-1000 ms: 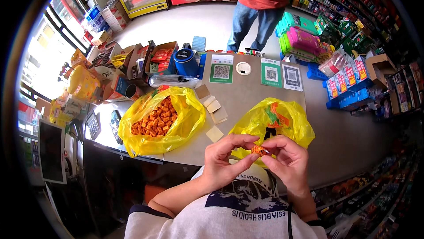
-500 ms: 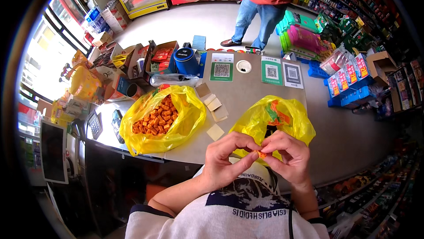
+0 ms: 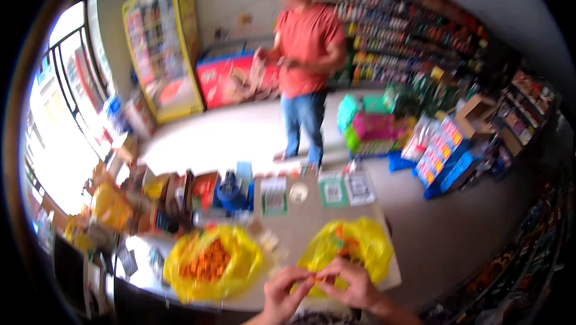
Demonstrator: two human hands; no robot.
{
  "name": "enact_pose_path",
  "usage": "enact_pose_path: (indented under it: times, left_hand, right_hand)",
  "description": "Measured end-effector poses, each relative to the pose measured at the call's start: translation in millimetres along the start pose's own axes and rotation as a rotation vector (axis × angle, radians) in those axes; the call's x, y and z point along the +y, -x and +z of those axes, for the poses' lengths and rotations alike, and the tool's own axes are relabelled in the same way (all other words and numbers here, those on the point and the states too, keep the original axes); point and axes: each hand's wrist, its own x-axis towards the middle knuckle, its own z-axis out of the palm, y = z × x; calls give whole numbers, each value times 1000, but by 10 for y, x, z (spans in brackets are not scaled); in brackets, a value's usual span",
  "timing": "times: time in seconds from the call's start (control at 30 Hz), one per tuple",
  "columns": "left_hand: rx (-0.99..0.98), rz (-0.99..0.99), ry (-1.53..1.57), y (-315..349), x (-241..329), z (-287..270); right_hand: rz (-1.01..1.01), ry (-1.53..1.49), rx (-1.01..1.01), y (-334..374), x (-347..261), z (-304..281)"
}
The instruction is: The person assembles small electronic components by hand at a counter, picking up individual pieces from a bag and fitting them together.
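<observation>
My left hand [image 3: 283, 293] and my right hand [image 3: 353, 285] meet low in the picture, at the near edge of the counter. Between their pinched fingertips is a small orange piece [image 3: 314, 279], too blurred to tell its exact kind. Just beyond my hands lies an open yellow plastic bag [image 3: 377, 246] with orange and green scraps [image 3: 347, 244] inside. Another yellow plastic bag [image 3: 247, 266] sits to the left, its mouth spread around many small orange cubes [image 3: 206, 261]. Neither hand touches that left bag.
Printed code cards [image 3: 274, 199] and a round white item [image 3: 298, 192] lie on the grey counter [image 3: 294, 220]. A blue canister [image 3: 231, 190] and goods boxes [image 3: 204, 190] line its left side. Beyond the counter stands a person in a red shirt [image 3: 309, 43], near stacked goods [image 3: 372, 124].
My view has tilted upward and blurred, so counter and hands sit lower in the picture. The standing person now shows almost whole. Both hands keep their pinch on the orange piece.
</observation>
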Motion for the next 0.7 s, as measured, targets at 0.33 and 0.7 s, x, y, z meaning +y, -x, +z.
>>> enact_pose_path:
  times: [0.33, 0.7]
  left_hand:
    - [11, -141, 270, 9, 18, 81]
    - [76, -173, 378, -53, 42, 101]
  right_hand:
    - [-126, 73, 97, -6, -149, -1]
    - [-191, 129, 22, -144, -141, -37]
